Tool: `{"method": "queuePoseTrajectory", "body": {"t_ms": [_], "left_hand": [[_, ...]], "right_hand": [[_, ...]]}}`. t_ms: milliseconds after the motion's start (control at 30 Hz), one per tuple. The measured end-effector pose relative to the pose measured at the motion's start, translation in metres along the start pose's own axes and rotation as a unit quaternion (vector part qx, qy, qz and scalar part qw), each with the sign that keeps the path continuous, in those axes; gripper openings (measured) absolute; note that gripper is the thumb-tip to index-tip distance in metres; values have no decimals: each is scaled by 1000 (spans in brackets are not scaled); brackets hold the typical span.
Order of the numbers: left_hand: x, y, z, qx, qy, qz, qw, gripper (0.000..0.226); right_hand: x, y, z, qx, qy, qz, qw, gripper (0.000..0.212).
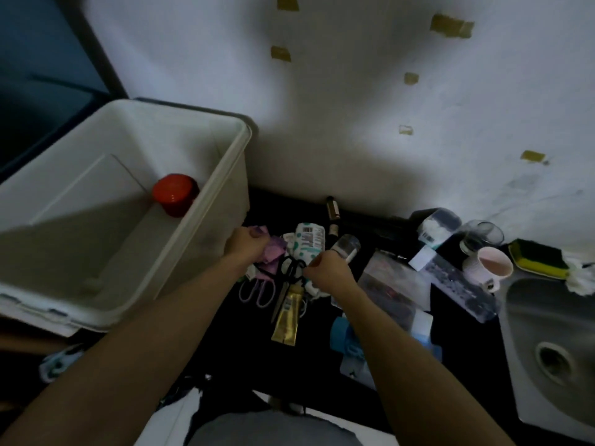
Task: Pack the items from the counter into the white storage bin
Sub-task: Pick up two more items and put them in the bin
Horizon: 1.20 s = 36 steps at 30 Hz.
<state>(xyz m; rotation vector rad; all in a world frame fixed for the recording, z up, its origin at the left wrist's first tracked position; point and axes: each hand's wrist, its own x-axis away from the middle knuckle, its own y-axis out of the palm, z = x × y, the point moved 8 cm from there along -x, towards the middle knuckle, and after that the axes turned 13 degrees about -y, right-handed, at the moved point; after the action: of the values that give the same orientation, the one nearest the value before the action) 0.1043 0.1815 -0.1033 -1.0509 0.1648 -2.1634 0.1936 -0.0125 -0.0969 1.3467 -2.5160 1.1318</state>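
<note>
No writing can be read: the white pouch with teal dots [307, 243] carries a barcode and a block of print too blurred to make out, and the gold tube [287, 317] shows no legible label.

The white storage bin [222, 175] stands open on the left, deep and plain, with a clip on its near rim. Inside it, against the right wall, sits a single red-lidded jar [174, 194].

The items lie in a heap on the dark counter [322, 365], just right of the bin. The left hand [246, 243] is closed into a fist on a pink cloth [273, 249] beside the bin wall. The right hand [328, 268] is curled shut near a clear bottle with a white cap [346, 247]; whether it grips the bottle cannot be told. Between the hands lie black-handled scissors [289, 272], with lilac-handled scissors [256, 289] to the near left and the gold tube nearer still.

Farther right are a clear plastic bag [392, 284], a long clear box of dark contents [460, 288], a clear tub of white swabs [438, 225], a glass tumbler [481, 236] and a pinkish-white mug [491, 268]. A dark brown bottle [333, 217] stands against the white wall [354, 107], which bears patches of tan tape. A blue object [343, 333] lies near the right forearm. A yellow and green sponge [541, 259] rests at the far edge of the steel sink [547, 317] on the right
</note>
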Motion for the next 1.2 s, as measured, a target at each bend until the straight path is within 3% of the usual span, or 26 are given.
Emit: {"method": "queuePoseTrajectory", "body": {"t_ms": [200, 300, 400, 533, 800, 933, 1000, 1200], "left_hand": [[-16, 11, -31, 7, -46, -26, 999, 34], [-18, 8, -26, -31, -39, 25, 998, 22], [-33, 4, -31, -61, -41, 58, 996, 42], [-46, 9, -36, -88, -31, 63, 994, 45], [-60, 19, -44, -71, -63, 51, 994, 44], [-65, 22, -51, 13, -124, 20, 992, 34], [-71, 20, -56, 38, -142, 16, 989, 47], [-78, 13, -61, -10, -110, 31, 993, 35]], "right_hand": [[-3, 19, 1, 143, -15, -40, 989, 32], [-3, 26, -3, 189, -23, -52, 980, 40], [-5, 40, -2, 224, -1, -88, 970, 37], [-11, 50, -3, 279, -2, -101, 955, 52], [-14, 54, 3, 321, -1, -100, 942, 63], [-11, 53, 3, 319, 4, -108, 942, 53], [-11, 54, 3, 317, 6, -113, 942, 44], [-11, 55, 2, 323, 0, -111, 940, 44]]}}
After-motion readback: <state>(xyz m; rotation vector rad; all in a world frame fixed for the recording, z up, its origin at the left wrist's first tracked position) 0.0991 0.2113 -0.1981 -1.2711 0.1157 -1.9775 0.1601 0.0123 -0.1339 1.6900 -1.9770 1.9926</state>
